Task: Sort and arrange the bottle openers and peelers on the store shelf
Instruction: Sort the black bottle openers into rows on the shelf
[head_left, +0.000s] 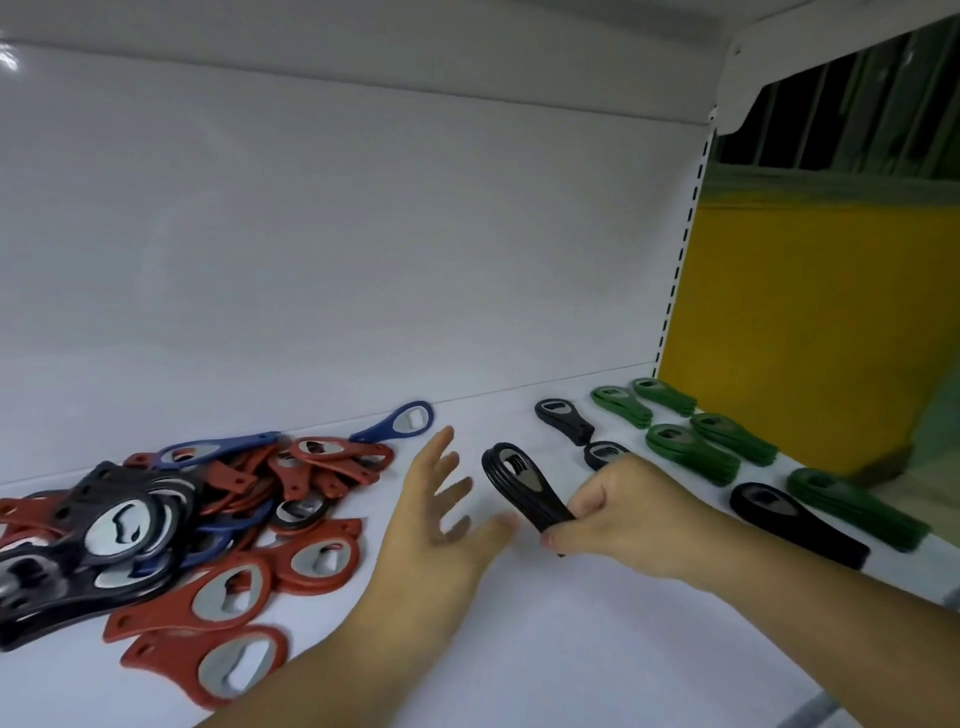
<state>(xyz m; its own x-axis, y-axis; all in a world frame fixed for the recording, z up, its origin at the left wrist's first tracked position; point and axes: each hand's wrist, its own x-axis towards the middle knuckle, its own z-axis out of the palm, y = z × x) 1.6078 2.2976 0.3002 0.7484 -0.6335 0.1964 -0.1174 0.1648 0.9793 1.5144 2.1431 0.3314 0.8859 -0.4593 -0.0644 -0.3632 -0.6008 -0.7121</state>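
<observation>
My right hand (618, 519) grips a small stack of black bottle openers (514, 480) by their handles, heads pointing up and to the left, just above the white shelf (545, 639). My left hand (441, 512) hovers beside the stack with fingers spread and holds nothing. A mixed pile of red, blue and black openers (223, 525) lies on the left. On the right are sorted stacks of green openers (691, 452) and black openers (795, 519).
The white back panel (337, 234) rises behind the shelf, with an upper shelf overhead. A slotted upright (680, 249) marks the right end, and a yellow wall (810, 312) lies beyond it. The shelf's front edge runs at the bottom right.
</observation>
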